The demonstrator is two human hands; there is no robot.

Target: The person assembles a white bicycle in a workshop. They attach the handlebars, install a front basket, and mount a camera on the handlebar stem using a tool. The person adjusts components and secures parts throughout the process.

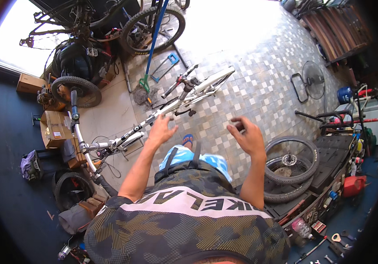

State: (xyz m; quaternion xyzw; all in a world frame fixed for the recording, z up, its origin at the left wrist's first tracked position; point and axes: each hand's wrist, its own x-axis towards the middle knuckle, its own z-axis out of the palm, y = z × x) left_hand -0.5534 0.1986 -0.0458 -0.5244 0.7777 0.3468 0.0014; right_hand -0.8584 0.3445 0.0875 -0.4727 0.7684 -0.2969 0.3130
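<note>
A white bicycle [170, 108] is seen set diagonally over the tiled floor [259, 88]. Its frame [147, 121] is overlapped by the left hand [160, 130], grip spread apart; whether it is touched cannot be told. The right hand [249, 138] is raised, grip curled but apart, near two overlapping wheels [314, 159].

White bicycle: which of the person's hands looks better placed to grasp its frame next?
Probably the left hand: it overlaps the white bicycle in view, though contact is unclear. The right hand is farther off, over the tiled floor.
</note>
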